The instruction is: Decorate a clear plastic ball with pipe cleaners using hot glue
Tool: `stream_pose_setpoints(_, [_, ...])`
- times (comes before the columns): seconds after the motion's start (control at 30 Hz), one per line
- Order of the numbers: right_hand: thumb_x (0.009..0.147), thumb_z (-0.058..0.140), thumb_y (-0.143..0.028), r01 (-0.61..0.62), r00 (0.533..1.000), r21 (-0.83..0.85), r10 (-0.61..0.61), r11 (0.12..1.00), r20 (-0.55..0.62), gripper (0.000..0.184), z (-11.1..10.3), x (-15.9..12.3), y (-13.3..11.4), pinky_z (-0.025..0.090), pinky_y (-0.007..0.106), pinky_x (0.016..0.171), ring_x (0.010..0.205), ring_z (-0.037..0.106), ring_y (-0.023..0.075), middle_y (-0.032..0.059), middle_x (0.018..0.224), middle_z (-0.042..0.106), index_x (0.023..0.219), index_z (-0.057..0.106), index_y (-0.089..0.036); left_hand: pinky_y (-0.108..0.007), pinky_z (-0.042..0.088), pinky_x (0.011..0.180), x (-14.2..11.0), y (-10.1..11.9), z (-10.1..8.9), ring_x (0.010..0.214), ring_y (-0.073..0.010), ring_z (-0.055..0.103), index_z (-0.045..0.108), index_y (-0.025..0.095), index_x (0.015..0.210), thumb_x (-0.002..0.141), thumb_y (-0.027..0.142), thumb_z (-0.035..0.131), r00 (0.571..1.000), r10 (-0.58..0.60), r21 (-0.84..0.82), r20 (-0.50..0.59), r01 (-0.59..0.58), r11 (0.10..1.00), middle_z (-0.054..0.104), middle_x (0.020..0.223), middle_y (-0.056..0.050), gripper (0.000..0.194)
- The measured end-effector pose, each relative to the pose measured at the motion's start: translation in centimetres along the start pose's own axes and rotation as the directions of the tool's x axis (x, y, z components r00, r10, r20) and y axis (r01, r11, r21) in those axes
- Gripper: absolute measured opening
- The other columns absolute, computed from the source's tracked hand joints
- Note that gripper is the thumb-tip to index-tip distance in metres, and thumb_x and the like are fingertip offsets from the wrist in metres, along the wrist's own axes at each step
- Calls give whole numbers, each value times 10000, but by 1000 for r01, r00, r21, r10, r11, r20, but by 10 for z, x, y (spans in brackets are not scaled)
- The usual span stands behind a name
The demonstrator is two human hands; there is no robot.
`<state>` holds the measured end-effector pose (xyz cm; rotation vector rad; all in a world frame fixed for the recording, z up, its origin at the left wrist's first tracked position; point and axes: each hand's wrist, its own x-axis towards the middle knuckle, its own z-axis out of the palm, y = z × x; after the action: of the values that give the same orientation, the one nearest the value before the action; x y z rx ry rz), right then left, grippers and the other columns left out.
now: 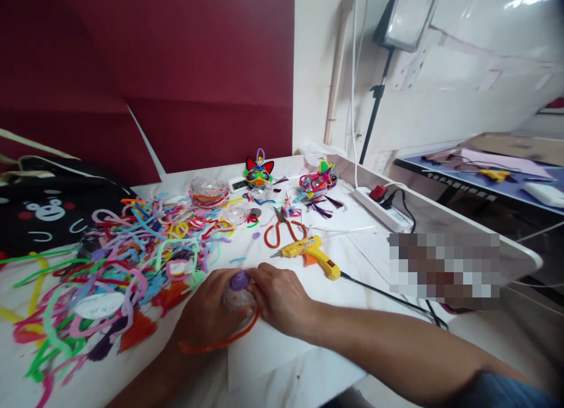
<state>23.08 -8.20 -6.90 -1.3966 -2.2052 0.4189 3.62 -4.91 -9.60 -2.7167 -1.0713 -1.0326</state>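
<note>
My left hand [207,305] is wrapped round a clear plastic ball [232,301]. A purple coil [240,280], apparently pipe cleaner, sits on top of the ball. My right hand [282,296] is closed, its thumb and fingertips pressing the coil's right side. An orange pipe cleaner [220,344] curves below the ball and across the left wrist; where it attaches is hidden. Just beyond my hands lie a yellow glue gun [311,252], nozzle to the left, and orange-handled scissors [282,226] with blades parted.
Loose pipe cleaners [145,243] heap on the left, beside a black bag [48,208]. Two colourful animal-like crafts [259,176] and a wrapped clear ball [209,192] stand at the back. A power strip [383,211] lies right, along the table's raised edge; the glue gun's cord [388,299] trails there.
</note>
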Motion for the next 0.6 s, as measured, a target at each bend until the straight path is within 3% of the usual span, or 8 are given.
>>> stream_pose_setpoints(0.17, [973, 404, -294, -2, 1000, -4, 2, 1000, 17, 305, -2, 0, -1, 427, 280, 666, 814, 630, 180, 62, 988, 663, 1175, 609, -196, -422, 588, 861, -5, -15, 2, 1005, -278, 674, 497, 226, 1239, 834, 543, 604, 998, 39, -87, 40, -36, 996, 665, 1098, -128, 526])
stream_pose_setpoints(0.37, [979, 400, -307, -17, 1000, -1, 17, 1000, 17, 310, -4, -1, -1, 429, 284, 669, 815, 639, 181, 57, 992, 667, 1182, 611, -203, -426, 519, 1006, -13, -34, 2, 1196, -310, 594, 482, 253, 1323, 788, 579, 635, 984, -39, -147, 175, 65, 987, 607, 1314, -125, 644])
stream_pose_setpoints(0.5, [978, 403, -307, -31, 999, 13, 31, 999, 20, 318, -2, -1, -1, 428, 285, 665, 819, 641, 181, 54, 1015, 669, 1200, 609, -209, -385, 521, 1003, -13, -37, 0, 1173, -301, 619, 490, 262, 1344, 767, 597, 640, 963, -90, -203, 256, 144, 969, 620, 1327, -97, 684])
stream_pose_setpoints(0.6, [972, 412, -293, -24, 1000, 22, 23, 999, 18, 311, -2, 0, 1, 428, 282, 670, 823, 636, 179, 54, 1011, 666, 1195, 611, -206, -366, 524, 995, -12, -35, 0, 1139, -287, 642, 518, 260, 1315, 747, 643, 648, 955, -141, -209, 260, 198, 958, 642, 1298, -81, 698])
